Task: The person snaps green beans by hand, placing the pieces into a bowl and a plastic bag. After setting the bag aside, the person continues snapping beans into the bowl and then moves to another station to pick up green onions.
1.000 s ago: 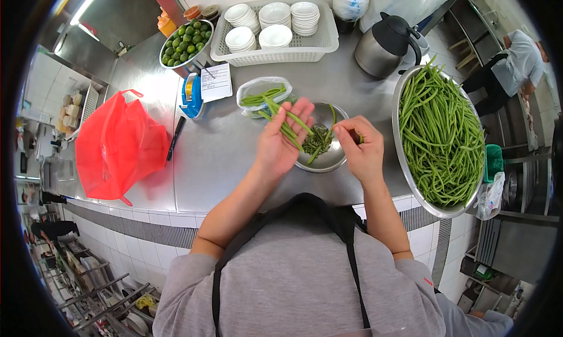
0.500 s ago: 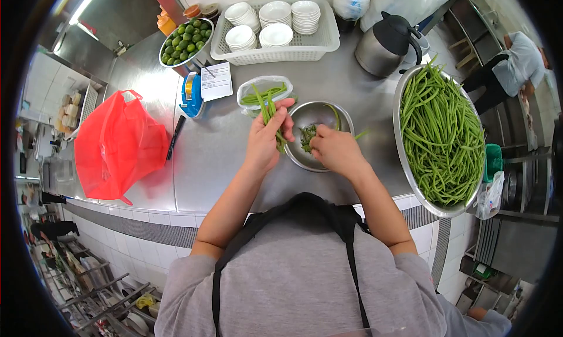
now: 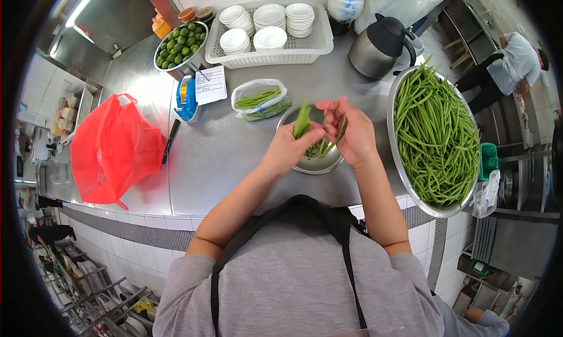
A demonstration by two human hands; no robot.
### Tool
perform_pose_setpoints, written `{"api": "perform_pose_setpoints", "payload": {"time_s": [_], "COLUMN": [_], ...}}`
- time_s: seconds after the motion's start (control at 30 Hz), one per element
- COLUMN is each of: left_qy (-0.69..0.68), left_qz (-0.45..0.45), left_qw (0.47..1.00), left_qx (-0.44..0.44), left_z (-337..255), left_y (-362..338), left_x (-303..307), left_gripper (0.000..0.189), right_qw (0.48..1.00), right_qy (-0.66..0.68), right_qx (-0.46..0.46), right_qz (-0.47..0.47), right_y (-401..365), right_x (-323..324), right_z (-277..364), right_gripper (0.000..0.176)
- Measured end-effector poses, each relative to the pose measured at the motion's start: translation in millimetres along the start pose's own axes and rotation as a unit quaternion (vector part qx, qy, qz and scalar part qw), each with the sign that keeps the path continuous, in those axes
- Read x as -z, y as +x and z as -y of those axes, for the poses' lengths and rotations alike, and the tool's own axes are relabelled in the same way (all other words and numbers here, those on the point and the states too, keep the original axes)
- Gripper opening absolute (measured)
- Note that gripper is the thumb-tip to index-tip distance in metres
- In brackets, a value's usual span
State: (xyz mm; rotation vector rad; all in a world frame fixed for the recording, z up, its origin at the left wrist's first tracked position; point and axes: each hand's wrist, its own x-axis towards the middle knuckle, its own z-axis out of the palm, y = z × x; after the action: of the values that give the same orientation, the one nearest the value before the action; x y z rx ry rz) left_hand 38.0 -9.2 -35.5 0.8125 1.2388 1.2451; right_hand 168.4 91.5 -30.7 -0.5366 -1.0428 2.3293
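Observation:
My left hand (image 3: 291, 144) is closed on a small bunch of green beans (image 3: 302, 121), whose upper ends stick up past the fingers. Beside it, my right hand (image 3: 353, 131) is raised over the right part of a steel bowl (image 3: 319, 166), with a bean between its thumb and fingers. Small green trimmings (image 3: 314, 150) lie in the bowl, partly hidden by my hands. Behind my left hand, a clear plastic bag (image 3: 261, 98) holds cut bean pieces. On the right, a large steel basin (image 3: 393, 139) is heaped with long green beans (image 3: 437, 137).
A red bag (image 3: 114, 152), a black pen (image 3: 170, 141) and a blue tape dispenser (image 3: 186, 99) are on the left. Farther back stand a container of green limes (image 3: 180, 46), a white basket (image 3: 270, 56) of small dishes and a steel jug (image 3: 378, 48). Another person (image 3: 510, 61) stands at upper right.
My left hand has moved right, from beside the plastic bag to over the bowl, with its beans. My right hand has risen out of the bowl, and its fingers have turned upward.

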Motion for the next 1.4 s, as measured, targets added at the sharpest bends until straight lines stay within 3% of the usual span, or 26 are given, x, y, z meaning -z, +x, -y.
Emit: {"api": "perform_pose_setpoints", "payload": {"time_s": [0.03, 0.1, 0.23, 0.33, 0.37, 0.4, 0.43, 0.47, 0.5, 0.63, 0.67, 0.73, 0.77, 0.83, 0.87, 0.9, 0.93, 0.97, 1.0, 1.03, 1.07, 1.23, 1.3, 1.33, 1.4], "left_qy": [0.0, 0.196, 0.134, 0.151, 0.183, 0.215, 0.216, 0.263, 0.311, 0.375, 0.352, 0.33, 0.317, 0.304, 0.178, 0.048, 0.048, -0.079, -0.205, -0.204, -0.225, -0.274, -0.318, -0.319, -0.53], "left_qz": [0.001, -0.074, -0.049, -0.057, -0.053, -0.05, -0.053, -0.056, -0.057, -0.057, -0.058, -0.059, -0.039, -0.02, -0.008, 0.003, 0.002, 0.001, 0.0, 0.0, -0.008, -0.029, -0.036, -0.037, 0.062], "left_qw": [1.0, 0.972, 0.98, 0.979, 0.977, 0.972, 0.972, 0.96, 0.945, 0.914, 0.923, 0.933, 0.937, 0.941, 0.979, 0.998, 0.998, 0.996, 0.978, 0.979, 0.973, 0.956, 0.943, 0.942, 0.844], "left_qx": [0.001, -0.106, -0.137, -0.124, -0.099, -0.074, -0.074, -0.082, -0.088, -0.145, -0.144, -0.134, -0.139, -0.146, -0.099, -0.051, -0.051, -0.041, -0.03, -0.029, -0.054, -0.101, -0.093, -0.098, -0.061], "left_z": [1, 1, 19, 16, 13, 9, 5, 2, -2, -15, -12, -9, -9, -6, -2, 1, 3, 3, 4, 4, 5, 8, 9, 11, 20], "left_y": [-1, -1, 5, 4, 2, 0, -2, -4, -7, -12, -12, -15, -16, -15, -14, -12, -11, -9, -7, -6, -5, -3, -2, -1, 1], "left_x": [-2, -7, -11, -3, 2, 7, 12, 16, 18, 15, 17, 20, 21, 23, 24, 25, 28, 32, 35, 36, 35, 28, 25, 29, 44], "left_gripper": [0.025, 0.022, 0.019, 0.018, 0.019, 0.02, 0.02, 0.02, 0.019, 0.015, 0.016, 0.016, 0.018, 0.02, 0.02, 0.021, 0.021, 0.021, 0.02, 0.02, 0.019, 0.018, 0.017, 0.017, 0.016], "right_qw": [1.0, 0.979, 0.963, 0.96, 0.914, 0.811, 0.812, 0.709, 0.568, 0.521, 0.522, 0.639, 0.643, 0.885, 0.885, 0.95, 0.975, 0.976, 0.946, 0.868, 0.827, 0.838, 0.772, 0.773, 0.798], "right_qy": [0.001, 0.024, -0.047, 0.033, -0.177, -0.376, -0.375, -0.57, -0.734, -0.77, -0.77, -0.686, -0.684, -0.391, -0.391, -0.2, 0.0, 0.0, -0.225, -0.437, -0.517, -0.524, -0.594, -0.585, -0.536], "right_qx": [0.001, 0.092, 0.16, 0.151, 0.281, 0.393, 0.394, 0.391, 0.368, 0.366, 0.365, 0.347, 0.343, 0.248, 0.248, 0.233, 0.208, 0.208, 0.217, 0.215, 0.202, 0.147, 0.228, 0.244, 0.269], "right_qz": [-0.001, -0.179, -0.211, -0.233, -0.231, -0.215, -0.212, -0.139, -0.061, -0.033, -0.035, -0.031, -0.032, -0.053, -0.053, -0.064, -0.072, -0.071, -0.086, -0.099, -0.091, -0.038, 0.017, 0.035, 0.06], "right_y": [0, 1, 0, -2, -5, -8, -14, -22, -27, -22, -22, -23, -24, -24, -23, -22, -21, -22, -23, -25, -26, -33, -31, -34, -42], "right_x": [-5, -25, -25, -19, -12, -4, -1, -1, -2, 7, 7, 0, -1, -3, -5, -7, -9, -8, -6, -5, -4, -16, -18, -20, -29], "right_z": [-3, -13, -30, -27, -24, -19, -11, 0, 5, -1, -1, -6, -11, -17, -16, -14, -12, -10, -9, -9, -12, -29, -36, -34, -28], "right_gripper": [0.036, 0.038, 0.037, 0.027, 0.023, 0.023, 0.023, 0.027, 0.032, 0.023, 0.023, 0.013, 0.013, 0.007, 0.007, 0.005, 0.005, 0.005, 0.006, 0.008, 0.012, 0.014, 0.012, 0.008, 0.008]}}
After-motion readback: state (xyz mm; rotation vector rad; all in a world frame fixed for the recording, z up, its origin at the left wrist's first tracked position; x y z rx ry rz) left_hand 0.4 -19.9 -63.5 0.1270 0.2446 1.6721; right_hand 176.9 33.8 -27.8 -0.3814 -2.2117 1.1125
